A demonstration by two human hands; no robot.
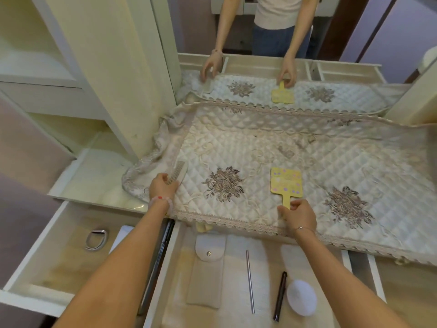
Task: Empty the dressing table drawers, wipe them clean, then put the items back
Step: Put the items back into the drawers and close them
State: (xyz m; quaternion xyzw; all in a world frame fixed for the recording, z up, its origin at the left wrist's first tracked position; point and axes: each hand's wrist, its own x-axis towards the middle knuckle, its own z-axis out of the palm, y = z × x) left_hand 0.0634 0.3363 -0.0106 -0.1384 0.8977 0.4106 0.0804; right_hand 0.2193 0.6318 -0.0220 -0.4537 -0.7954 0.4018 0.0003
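Drawers are pulled out nearest the viewer and not yet emptied. The left drawer (47, 247) holds a metal ring (97, 240). The middle drawer (267, 268) holds a snap pouch (206, 273), a metal rod (250, 281), a black pen (280, 295) and a white oval pad (301, 297).

Beyond them, on the table's quilted cover (236, 143), the left hand (163, 185) has its fingers curled round one end of a comb (177, 171). The right hand (300, 215) pinches the handle of a yellow paddle (286, 181) that lies flat on the cover.

This looks like the emptying stage. Both pieces are best let go well back from the lace edge, grouped by drawer, so nothing slides off the slick quilting and each goes back where it belongs.
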